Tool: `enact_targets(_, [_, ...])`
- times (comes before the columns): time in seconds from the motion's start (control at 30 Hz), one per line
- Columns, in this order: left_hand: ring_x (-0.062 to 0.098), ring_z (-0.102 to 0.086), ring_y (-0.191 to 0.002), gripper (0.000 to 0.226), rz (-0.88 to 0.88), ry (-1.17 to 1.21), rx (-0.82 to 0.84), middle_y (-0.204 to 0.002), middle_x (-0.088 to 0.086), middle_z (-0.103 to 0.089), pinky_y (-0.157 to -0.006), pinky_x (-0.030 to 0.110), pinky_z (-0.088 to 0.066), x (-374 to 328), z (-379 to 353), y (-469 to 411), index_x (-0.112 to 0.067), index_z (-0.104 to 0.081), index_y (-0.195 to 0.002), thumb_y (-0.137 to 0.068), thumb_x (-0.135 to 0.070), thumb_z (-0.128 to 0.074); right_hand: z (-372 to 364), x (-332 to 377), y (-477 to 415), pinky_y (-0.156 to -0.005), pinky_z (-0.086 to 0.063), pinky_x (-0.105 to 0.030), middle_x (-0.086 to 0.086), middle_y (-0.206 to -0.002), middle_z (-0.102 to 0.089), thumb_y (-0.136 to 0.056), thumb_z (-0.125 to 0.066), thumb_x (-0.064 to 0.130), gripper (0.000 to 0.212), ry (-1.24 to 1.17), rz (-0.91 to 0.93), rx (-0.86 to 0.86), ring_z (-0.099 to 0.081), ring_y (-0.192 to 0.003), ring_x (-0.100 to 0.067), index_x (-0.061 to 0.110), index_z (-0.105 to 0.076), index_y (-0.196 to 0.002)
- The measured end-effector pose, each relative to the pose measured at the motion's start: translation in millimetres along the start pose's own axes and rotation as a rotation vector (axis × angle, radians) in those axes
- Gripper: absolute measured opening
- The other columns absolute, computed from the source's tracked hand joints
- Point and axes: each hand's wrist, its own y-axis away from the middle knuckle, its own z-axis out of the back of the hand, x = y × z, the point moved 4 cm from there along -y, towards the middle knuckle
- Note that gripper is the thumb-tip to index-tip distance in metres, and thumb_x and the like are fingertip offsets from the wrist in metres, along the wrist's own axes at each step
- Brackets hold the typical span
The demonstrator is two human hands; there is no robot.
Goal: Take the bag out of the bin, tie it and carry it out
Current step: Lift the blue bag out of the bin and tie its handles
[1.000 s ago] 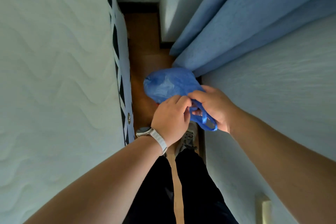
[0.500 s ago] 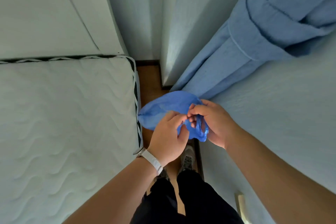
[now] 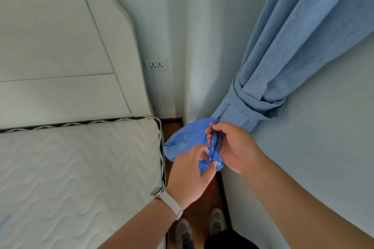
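A blue plastic bag point(image 3: 184, 139) hangs in the air in the narrow gap between the bed and the wall, its bulging body pointing away from me. My left hand point(image 3: 188, 176), with a white watch on the wrist, pinches one twisted handle end near the bag's mouth. My right hand point(image 3: 232, 145) grips the other twisted handle, fingers curled around it just above the left hand. No bin is in view.
A white mattress point(image 3: 77, 172) and padded headboard point(image 3: 60, 50) fill the left. A tied-back blue curtain point(image 3: 283, 62) hangs against the right wall. A wall socket point(image 3: 156, 64) sits beside the headboard. A strip of wooden floor point(image 3: 202, 208) runs between, with my shoes on it.
The view has tilted up, bringing the headboard, socket and curtain tie into sight. My hands have shifted on the bag's handles, the right now holding one strand up above the left.
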Motion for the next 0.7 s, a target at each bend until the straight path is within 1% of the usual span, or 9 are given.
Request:
enact_targets(0.1, [0.006,-0.062,-0.078,0.015,-0.122,-0.086,-0.003,-0.083,-0.011,-0.069,-0.077,0.034,-0.05,-12.6,15.4,-13.3,-0.024,-0.062,-0.093,-0.085,-0.035,-0.056,-10.3,18.9,10.4,-0.055,-0.048,-0.026,-0.008,-0.065,-0.067,-0.089,-0.047,0.001,0.016,0.071,0.079,0.065,-0.06,-0.058,-0.016,0.004,-0.061,-0.082])
enact_targets(0.2, [0.005,-0.057,-0.076,0.015,-0.147,-0.077,-0.05,-0.078,-0.011,-0.067,-0.073,0.016,-0.04,-25.8,38.7,-29.4,-0.022,-0.063,-0.088,-0.084,-0.032,-0.053,-16.1,37.7,21.2,-0.049,-0.046,-0.023,-0.006,-0.071,-0.068,-0.09,-0.05,0.005,0.015,0.178,0.16,0.096,-0.06,-0.061,-0.017,0.007,-0.063,-0.084])
enact_targets(0.3, [0.001,-0.055,-0.076,0.012,-0.143,-0.025,-0.096,-0.074,-0.018,-0.059,-0.07,0.009,-0.035,-40.9,57.1,-41.3,-0.022,-0.06,-0.085,-0.084,-0.031,-0.052,-20.4,53.0,27.3,-0.048,-0.044,-0.022,-0.007,-0.075,-0.068,-0.09,-0.052,0.01,0.015,0.241,0.216,0.095,-0.057,-0.062,-0.018,0.009,-0.065,-0.081])
enact_targets(0.37, [0.0,-0.058,-0.077,0.005,-0.082,0.082,-0.147,-0.074,-0.018,-0.06,-0.072,0.012,-0.04,-47.1,66.9,-49.2,-0.03,-0.056,-0.08,-0.084,-0.028,-0.055,-23.8,61.2,28.7,-0.057,-0.047,-0.027,-0.011,-0.08,-0.067,-0.09,-0.053,0.015,0.017,0.26,0.237,0.1,-0.059,-0.064,-0.021,0.009,-0.066,-0.082])
enact_targets(0.4, [0.002,-0.059,-0.075,0.009,-0.034,0.155,-0.173,-0.075,-0.014,-0.063,-0.072,0.016,-0.043,-49.7,71.1,-53.9,-0.032,-0.054,-0.077,-0.083,-0.026,-0.056,-25.2,65.7,30.6,-0.06,-0.047,-0.03,-0.011,-0.081,-0.068,-0.091,-0.052,0.017,0.018,0.293,0.244,0.102,-0.06,-0.065,-0.022,0.009,-0.067,-0.084])
enact_targets(0.47, [0.011,-0.058,-0.068,0.009,0.069,0.312,-0.211,-0.074,0.003,-0.066,-0.068,0.025,-0.044,-56.2,78.4,-61.7,-0.029,-0.054,-0.073,-0.081,-0.025,-0.055,-25.5,73.6,35.0,-0.06,-0.047,-0.029,-0.008,-0.08,-0.07,-0.091,-0.052,0.017,0.016,0.379,0.259,0.113,-0.062,-0.063,-0.021,0.01,-0.066,-0.088])
enact_targets(0.53, [0.013,-0.05,-0.06,0.013,0.133,0.441,-0.256,-0.075,0.016,-0.065,-0.062,0.029,-0.041,-64.0,86.1,-67.5,-0.024,-0.051,-0.072,-0.083,-0.019,-0.054,-25.5,80.2,39.1,-0.06,-0.047,-0.028,-0.007,-0.083,-0.071,-0.091,-0.054,0.01,0.011,0.448,0.269,0.163,-0.06,-0.061,-0.02,0.008,-0.065,-0.093])
enact_targets(0.6, [0.011,-0.045,-0.055,0.02,0.167,0.489,-0.27,-0.069,0.011,-0.063,-0.059,0.029,-0.039,-65.5,88.6,-71.9,-0.021,-0.051,-0.075,-0.086,-0.005,-0.053,-24.5,86.4,41.7,-0.061,-0.049,-0.026,-0.007,-0.086,-0.072,-0.089,-0.054,0.004,0.014,0.486,0.273,0.221,-0.06,-0.064,-0.018,0.008,-0.064,-0.098])
enact_targets(0.7, [0.013,-0.049,-0.064,0.031,0.165,0.537,-0.265,-0.064,-0.006,-0.055,-0.067,0.033,-0.041,-62.0,91.5,-76.4,-0.02,-0.056,-0.086,-0.084,0.01,-0.05,-25.4,95.9,44.2,-0.062,-0.049,-0.024,-0.003,-0.084,-0.073,-0.088,-0.052,-0.003,0.022,0.527,0.288,0.276,-0.062,-0.067,-0.011,0.013,-0.065,-0.095])
